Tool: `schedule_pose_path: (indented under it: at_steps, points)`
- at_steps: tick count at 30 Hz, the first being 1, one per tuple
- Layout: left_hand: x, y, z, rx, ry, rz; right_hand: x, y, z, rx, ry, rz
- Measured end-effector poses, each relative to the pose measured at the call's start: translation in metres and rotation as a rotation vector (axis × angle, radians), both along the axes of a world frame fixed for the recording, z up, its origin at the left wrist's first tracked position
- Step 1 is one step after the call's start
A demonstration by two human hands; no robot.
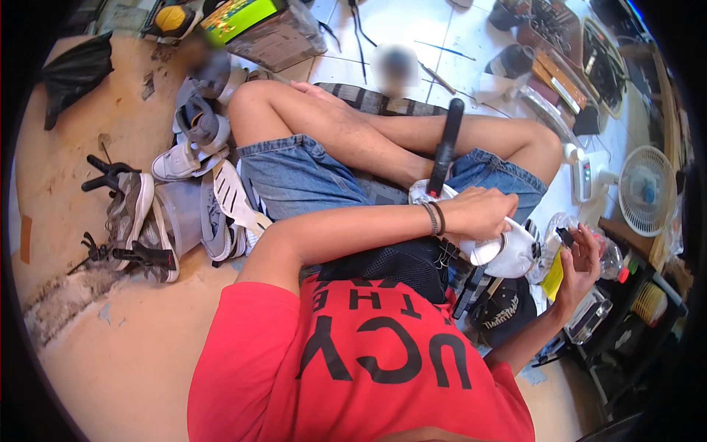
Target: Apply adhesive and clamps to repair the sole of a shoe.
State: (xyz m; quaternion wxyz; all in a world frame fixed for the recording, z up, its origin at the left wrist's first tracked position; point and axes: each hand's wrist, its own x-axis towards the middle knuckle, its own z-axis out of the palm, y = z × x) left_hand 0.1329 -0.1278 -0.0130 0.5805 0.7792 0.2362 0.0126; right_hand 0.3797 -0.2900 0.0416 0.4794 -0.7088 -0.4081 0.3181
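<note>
A white shoe lies across my lap, partly hidden by my left forearm and hand. My left hand is closed over its upper side, the fingers curled down out of sight. A black bar clamp stands up from the shoe's far end, its red-tipped jaw close to my left wrist. To the right of the shoe, my right hand is raised, pinching a small black piece between thumb and fingers; its kind is not clear. Another black clamp bar points down below the shoe.
Several shoes and black spring clamps lie on the left. At the right stand a small white fan, a clear plastic bottle and a black cap. A box and tool trays are farther off.
</note>
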Motion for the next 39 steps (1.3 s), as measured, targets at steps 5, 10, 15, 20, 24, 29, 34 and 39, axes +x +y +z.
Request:
schedule_pose_path:
  at_steps: [5,10,15,20,24,29,34,39]
  points:
    - [0.000,0.011,-0.004,0.016,-0.074,-0.074,0.000,-0.007,0.011,0.020,-0.046,-0.052]
    - [-0.014,0.030,-0.018,0.080,-0.062,-0.196,0.002,-0.009,0.002,0.021,-0.035,-0.101]
    - [-0.023,0.027,-0.001,0.079,-0.145,-0.035,-0.026,0.023,0.024,0.232,-0.011,0.006]
    - [-0.017,0.012,0.022,0.130,-0.092,-0.048,-0.046,0.022,0.056,0.374,-0.111,-0.002]
    - [-0.020,-0.005,0.035,0.359,-0.069,0.013,-0.054,0.034,0.062,0.424,-0.299,0.169]
    - [-0.013,-0.016,0.044,0.450,-0.065,-0.016,-0.070,0.037,0.069,0.234,-0.599,0.339]
    - [-0.011,-0.021,0.049,0.475,-0.031,-0.063,-0.081,0.028,0.071,0.088,-0.699,0.434]
    - [-0.009,-0.024,0.049,0.519,-0.057,-0.070,-0.084,0.025,0.060,0.089,-0.752,0.425]
